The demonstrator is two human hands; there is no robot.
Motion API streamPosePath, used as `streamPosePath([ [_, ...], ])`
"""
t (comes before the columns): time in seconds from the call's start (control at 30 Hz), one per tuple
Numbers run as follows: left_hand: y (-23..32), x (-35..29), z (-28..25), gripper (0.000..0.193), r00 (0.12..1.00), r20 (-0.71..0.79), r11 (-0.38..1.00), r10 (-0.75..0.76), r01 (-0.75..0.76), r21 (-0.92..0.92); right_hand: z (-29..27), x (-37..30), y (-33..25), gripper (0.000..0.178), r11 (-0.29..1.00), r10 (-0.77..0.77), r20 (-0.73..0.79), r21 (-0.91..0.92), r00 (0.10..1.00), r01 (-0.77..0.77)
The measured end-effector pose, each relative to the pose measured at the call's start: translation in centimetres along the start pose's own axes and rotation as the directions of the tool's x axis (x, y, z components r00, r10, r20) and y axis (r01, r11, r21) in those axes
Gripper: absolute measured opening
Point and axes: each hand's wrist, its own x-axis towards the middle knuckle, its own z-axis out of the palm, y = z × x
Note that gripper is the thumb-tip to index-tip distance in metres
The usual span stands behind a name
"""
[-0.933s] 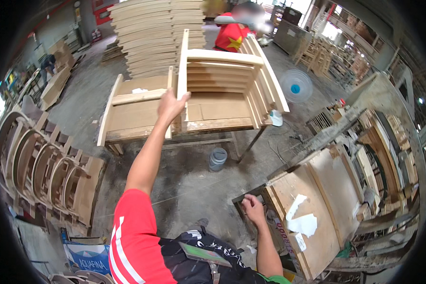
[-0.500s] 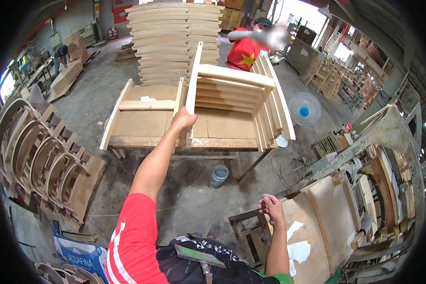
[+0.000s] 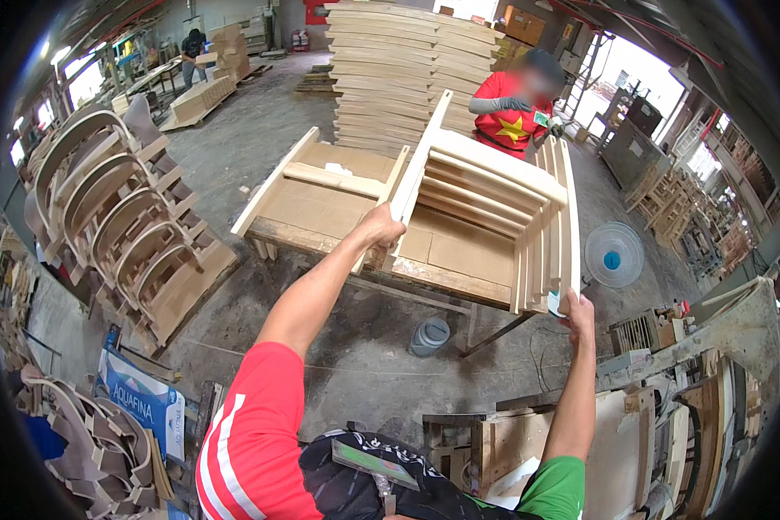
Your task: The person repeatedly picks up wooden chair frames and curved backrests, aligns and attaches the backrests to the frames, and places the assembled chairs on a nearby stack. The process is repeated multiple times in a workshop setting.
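Right now you have both hands on a pale wooden frame [image 3: 498,165], the uppermost of several that lie nested on the worktop [image 3: 459,256]. Your left hand [image 3: 381,227] is wrapped around its left leg, near the lower end, while your right hand [image 3: 579,316] is curled about the bottom tip of its right leg, just past the worktop's near edge. The frame's crossbar runs between its two legs, and the rails of the other frames [image 3: 477,198] line up beneath it like steps.

To the left of this pile, on the same cardboard-covered surface, you have a separate wooden frame [image 3: 342,179], with a small white scrap [image 3: 336,168] beside its crossbar. Behind the worktop rises a tall stack of curved boards [image 3: 416,82], and to the right of that stack stands a co-worker [image 3: 516,113] in a red shirt with a yellow star. A grey bucket [image 3: 429,336] sits on the floor in front of you, a clear round tub [image 3: 614,253] stands off to the right, and curved wooden pieces [image 3: 139,225] are ranged on your left.
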Motion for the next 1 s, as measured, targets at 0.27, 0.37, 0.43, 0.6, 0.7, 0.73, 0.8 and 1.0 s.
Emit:
streamPosePath([
  [0.27, -9.9, -17.4, -1.2, 0.057, 0.992, -0.108, 0.998, 0.069, -0.068, 0.014, -1.8, -14.8, 5.6, 0.05, 0.93, 0.083, 0.394, 0.301, 0.915, -0.214],
  [0.37, -9.9, -20.0, -1.4, 0.057, 0.995, 0.086, 0.964, -0.053, 0.073, -0.256, -2.5, -14.7, 3.5, 0.038, 0.897, 0.229, 0.397, 0.269, 0.889, -0.352],
  [0.43, -9.9, -19.6, -1.4, 0.052, 0.983, 0.161, 0.928, -0.09, 0.142, -0.346, 0.1, -12.6, 1.3, 0.027, 0.909, 0.263, 0.317, 0.236, 0.911, -0.344],
  [0.6, -11.4, -18.6, -2.1, 0.042, 0.985, 0.099, 0.938, -0.139, 0.163, -0.307, 2.6, -14.2, 2.5, 0.016, 0.982, 0.18, 0.122, -0.084, 0.976, -0.171],
  [0.7, -17.5, -21.3, -0.2, 0.044, 0.995, -0.095, 0.981, 0.008, -0.027, -0.193, 2.8, -19.4, 6.1, 0.018, 0.998, 0.03, 0.031, -0.057, 0.999, -0.028],
  [0.73, -19.9, -22.6, -0.2, 0.044, 0.99, -0.142, 0.987, -0.001, -0.021, -0.158, 3.9, -21.2, 6.7, 0.02, 0.999, -0.014, 0.017, -0.039, 1.0, 0.015],
  [0.8, -23.6, -24.4, -0.7, 0.045, 0.976, -0.218, 0.996, 0.0, -0.02, -0.092, 5.9, -26.3, 7.6, 0.023, 0.995, -0.096, -0.037, -0.011, 0.995, 0.096],
  [1.0, -22.5, -23.9, 0.0, 0.024, 0.995, -0.049, 0.933, -0.087, 0.064, -0.354, 6.6, -42.0, 11.6, 0.047, 0.982, -0.178, -0.432, -0.138, 0.884, 0.13],
])
